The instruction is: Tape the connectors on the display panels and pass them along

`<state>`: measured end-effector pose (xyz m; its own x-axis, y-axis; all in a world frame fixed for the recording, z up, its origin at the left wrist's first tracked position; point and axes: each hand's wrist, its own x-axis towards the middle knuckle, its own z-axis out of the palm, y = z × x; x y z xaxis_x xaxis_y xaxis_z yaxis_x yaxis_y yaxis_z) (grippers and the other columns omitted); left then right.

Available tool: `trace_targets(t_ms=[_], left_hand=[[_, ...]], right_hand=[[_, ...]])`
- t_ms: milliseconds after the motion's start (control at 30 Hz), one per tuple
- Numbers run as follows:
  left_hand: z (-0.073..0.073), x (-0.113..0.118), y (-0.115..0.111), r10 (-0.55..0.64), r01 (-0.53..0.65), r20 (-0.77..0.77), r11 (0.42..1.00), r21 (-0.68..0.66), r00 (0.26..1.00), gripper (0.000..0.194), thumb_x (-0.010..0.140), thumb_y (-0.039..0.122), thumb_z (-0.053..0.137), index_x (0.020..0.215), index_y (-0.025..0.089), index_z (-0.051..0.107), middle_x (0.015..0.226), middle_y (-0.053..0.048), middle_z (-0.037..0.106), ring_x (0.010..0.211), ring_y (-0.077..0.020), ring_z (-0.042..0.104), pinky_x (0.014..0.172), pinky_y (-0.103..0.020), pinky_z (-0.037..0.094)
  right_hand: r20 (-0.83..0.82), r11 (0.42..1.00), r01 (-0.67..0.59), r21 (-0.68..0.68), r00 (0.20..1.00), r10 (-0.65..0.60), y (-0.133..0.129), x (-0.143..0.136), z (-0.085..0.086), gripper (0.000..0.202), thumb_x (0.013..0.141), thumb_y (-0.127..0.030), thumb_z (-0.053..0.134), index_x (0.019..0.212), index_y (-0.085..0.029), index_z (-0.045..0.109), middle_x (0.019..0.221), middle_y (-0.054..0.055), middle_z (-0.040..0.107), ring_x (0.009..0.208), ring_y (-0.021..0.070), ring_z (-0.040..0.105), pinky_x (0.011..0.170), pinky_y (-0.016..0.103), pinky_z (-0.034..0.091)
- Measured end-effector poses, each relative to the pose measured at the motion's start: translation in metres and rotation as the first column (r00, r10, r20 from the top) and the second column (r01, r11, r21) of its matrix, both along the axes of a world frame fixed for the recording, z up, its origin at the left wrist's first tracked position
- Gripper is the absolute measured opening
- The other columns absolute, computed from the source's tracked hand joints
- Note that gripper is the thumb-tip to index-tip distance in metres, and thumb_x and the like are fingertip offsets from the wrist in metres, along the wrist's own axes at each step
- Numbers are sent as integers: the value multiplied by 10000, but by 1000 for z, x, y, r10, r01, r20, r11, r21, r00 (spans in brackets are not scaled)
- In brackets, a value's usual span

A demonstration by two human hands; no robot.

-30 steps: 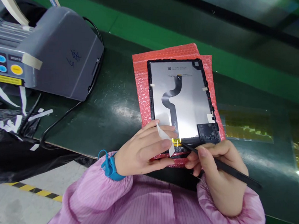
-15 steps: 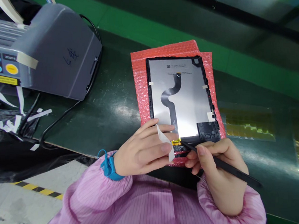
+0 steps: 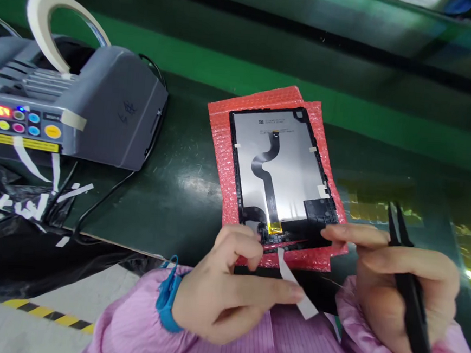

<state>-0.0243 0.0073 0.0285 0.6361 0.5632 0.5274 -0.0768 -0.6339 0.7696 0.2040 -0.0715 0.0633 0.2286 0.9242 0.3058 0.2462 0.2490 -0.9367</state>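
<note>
A tablet display panel point(image 3: 291, 164) lies back side up, with a black ribbon cable point(image 3: 268, 182) and yellow tape point(image 3: 274, 228) near its lower edge. My left hand point(image 3: 230, 290) is at the panel's lower left edge, its upper fingers curled. A white tape strip point(image 3: 309, 307) lies against the tip of its extended digit; whether it is pinched or only stuck there is unclear. My right hand point(image 3: 406, 288) is right of the panel's lower corner, closed around black tweezers point(image 3: 411, 299) with the tips pointing up and away. Its thumb and index fingertips are by that corner.
Red bubble wrap point(image 3: 217, 148) lies under the panel on the dark green table point(image 3: 181, 194). At left stands a grey tape dispenser point(image 3: 110, 107) with a lit display and a cable. Tape scraps point(image 3: 33, 207) lie beside it; yellow tape sheets point(image 3: 384, 202) lie at right.
The tweezers have left the yellow tape and now point upward in my right hand, which has moved right. My left hand has drawn back toward me with the white strip, its fingers curling.
</note>
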Motion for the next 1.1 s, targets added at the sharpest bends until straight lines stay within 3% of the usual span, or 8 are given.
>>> trace_targets(t_ms=[67,133,267,367,600,733,900,1100], left_hand=[[8,-3,-6,-95,104,57,974,-199,994,256,1020,228,532,1239,251,661,896,-25,511,829,-181,552,787,-331,550],[12,-5,-10,-167,183,78,926,-330,983,282,1053,282,502,1303,237,626,912,-34,531,825,-179,553,734,-308,523],[8,-8,-11,-166,190,93,872,-451,982,345,1089,378,479,1392,265,597,912,-36,519,842,-184,537,756,-319,495],[3,-11,-9,-29,74,96,864,-499,995,374,1099,344,472,1464,298,542,874,-14,485,818,-171,513,757,-313,468],[3,-24,13,256,-238,30,929,-284,966,319,1049,121,490,1290,264,643,882,-9,549,821,-148,540,738,-267,467],[2,-25,24,319,-323,-70,944,-66,945,357,998,43,496,1272,234,622,1021,-37,669,975,-173,615,895,-314,500],[-6,-19,35,313,-270,-247,944,190,917,314,1000,67,498,1254,218,606,1286,-78,719,1255,-256,595,1080,-451,450],[-9,-9,46,369,-366,-192,929,52,909,206,1033,141,518,1207,212,604,1232,-99,723,1153,-236,655,1016,-441,515]], right_hand=[[97,976,-216,-12,972,216,8,2,11,284,822,-376,890,958,-291,656,1211,40,799,1124,292,756,1002,488,594],[161,933,-358,-29,920,358,15,-2,20,282,829,-221,883,905,-272,616,1127,24,820,1026,263,783,930,440,607],[70,933,-359,-14,931,359,26,-13,33,344,916,-157,787,766,-243,490,870,-32,812,757,178,779,745,347,612],[-108,953,-293,-76,953,284,41,-10,43,422,902,-210,816,744,-245,425,845,-43,797,757,166,768,753,332,634],[-180,796,-408,-447,913,367,121,1,33,550,781,-361,911,778,-253,371,853,19,763,768,199,738,614,297,543],[-111,794,-421,-439,902,417,149,-8,16,539,784,-453,889,790,-253,389,798,11,713,916,241,743,738,340,544],[-56,819,-391,-420,912,406,159,-13,8,559,789,-515,870,784,-256,374,747,-6,677,792,210,713,650,323,496],[-171,789,-437,-432,899,404,160,-10,11,582,765,-486,897,812,-253,366,841,9,718,764,172,684,615,289,490]])
